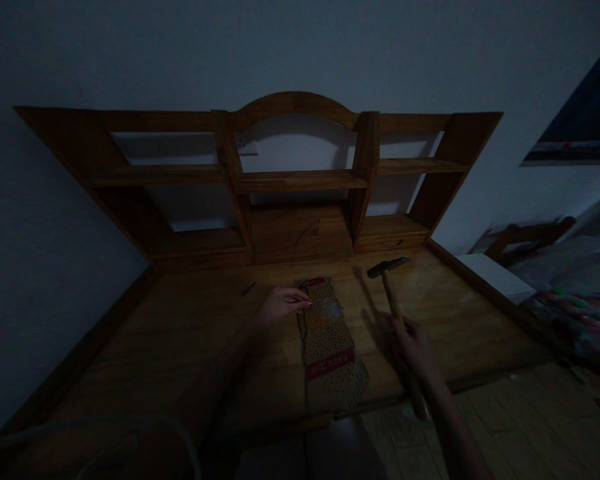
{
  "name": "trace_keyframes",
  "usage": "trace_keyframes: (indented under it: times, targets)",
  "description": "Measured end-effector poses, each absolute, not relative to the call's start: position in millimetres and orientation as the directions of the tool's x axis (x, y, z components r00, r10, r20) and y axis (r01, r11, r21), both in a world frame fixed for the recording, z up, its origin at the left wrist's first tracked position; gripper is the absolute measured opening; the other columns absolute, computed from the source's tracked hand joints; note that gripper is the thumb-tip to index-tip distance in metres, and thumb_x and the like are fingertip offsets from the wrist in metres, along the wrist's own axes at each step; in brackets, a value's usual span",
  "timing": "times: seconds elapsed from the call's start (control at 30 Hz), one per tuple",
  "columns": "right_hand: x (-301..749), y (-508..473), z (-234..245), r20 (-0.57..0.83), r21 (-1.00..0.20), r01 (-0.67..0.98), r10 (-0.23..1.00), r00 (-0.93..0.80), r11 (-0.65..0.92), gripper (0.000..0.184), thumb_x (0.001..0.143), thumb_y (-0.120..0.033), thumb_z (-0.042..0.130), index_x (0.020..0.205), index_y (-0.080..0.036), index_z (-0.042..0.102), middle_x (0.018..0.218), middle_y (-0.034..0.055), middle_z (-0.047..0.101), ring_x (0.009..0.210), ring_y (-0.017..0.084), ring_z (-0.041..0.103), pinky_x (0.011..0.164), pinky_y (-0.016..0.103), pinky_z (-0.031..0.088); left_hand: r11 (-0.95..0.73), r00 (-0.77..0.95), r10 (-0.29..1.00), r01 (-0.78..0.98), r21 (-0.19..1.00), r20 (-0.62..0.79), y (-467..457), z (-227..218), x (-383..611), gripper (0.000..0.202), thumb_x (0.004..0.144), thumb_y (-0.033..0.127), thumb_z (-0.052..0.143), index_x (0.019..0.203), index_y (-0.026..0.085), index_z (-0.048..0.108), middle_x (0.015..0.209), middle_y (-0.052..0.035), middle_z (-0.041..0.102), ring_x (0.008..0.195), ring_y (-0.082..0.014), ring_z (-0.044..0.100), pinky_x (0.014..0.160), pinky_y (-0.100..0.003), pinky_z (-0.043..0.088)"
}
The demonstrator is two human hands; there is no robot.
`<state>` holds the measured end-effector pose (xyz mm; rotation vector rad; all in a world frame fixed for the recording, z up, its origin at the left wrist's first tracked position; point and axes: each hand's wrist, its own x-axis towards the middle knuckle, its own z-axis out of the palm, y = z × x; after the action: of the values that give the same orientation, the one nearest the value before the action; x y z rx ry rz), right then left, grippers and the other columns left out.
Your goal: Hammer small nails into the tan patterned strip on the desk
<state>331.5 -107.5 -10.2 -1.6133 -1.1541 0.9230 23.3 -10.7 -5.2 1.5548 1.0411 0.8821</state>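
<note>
The scene is dim. My left hand (281, 303) rests at the left edge of a long patterned strip (329, 347) with red bands that lies on a wooden desktop (190, 333). Its fingers are pressed together as in a pinch; what they hold is too small to make out. My right hand (414, 343) is wrapped round the wooden handle of a hammer (393, 293). The dark metal hammer head is raised just right of the strip's far end.
A wooden shelf unit (300, 180) with an arched top stands at the back of the desktop against a pale wall. A small dark sliver (249, 288) lies on the wood left of my hand. Clutter and a white board (495, 275) sit at the right.
</note>
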Motion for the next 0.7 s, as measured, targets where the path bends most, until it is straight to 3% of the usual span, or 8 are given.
trace_keyframes:
  times: [0.17,0.33,0.7]
  targets:
    - [331,-107,-7,-0.049,-0.952,0.277,0.96,0.276,-0.128,0.039,0.081,-0.052,0.054,0.083,-0.014,0.063,0.048,-0.0052,0.044,0.04,0.009,0.042,0.035,0.018,0.031,-0.11,0.341,0.939,0.184,0.977,0.041,-11,-7,25,0.027,0.067,0.041,0.075,0.08,0.017,0.073,0.08,-0.0073,0.074,0.075,-0.0209,0.069,0.066,-0.03,0.056]
    - [332,-106,-14,-0.1,-0.964,0.214,0.958,0.269,-0.16,0.043,0.082,-0.056,0.051,0.088,-0.014,0.062,0.044,-0.0081,0.038,0.033,0.008,0.035,0.031,0.019,0.027,-0.134,0.356,0.933,0.21,0.969,0.052,-8,-9,23,0.029,0.069,0.043,0.074,0.081,0.017,0.072,0.08,-0.0076,0.073,0.074,-0.0204,0.069,0.065,-0.03,0.056]
    - [331,-108,-11,-0.08,-0.963,0.231,0.963,0.256,-0.141,0.044,0.083,-0.051,0.05,0.096,-0.012,0.063,0.045,-0.0071,0.038,0.035,0.009,0.036,0.032,0.018,0.027,-0.121,0.335,0.941,0.189,0.974,0.052,-11,-12,25,0.031,0.067,0.045,0.074,0.079,0.017,0.071,0.077,-0.0062,0.072,0.068,-0.0185,0.067,0.063,-0.029,0.055]
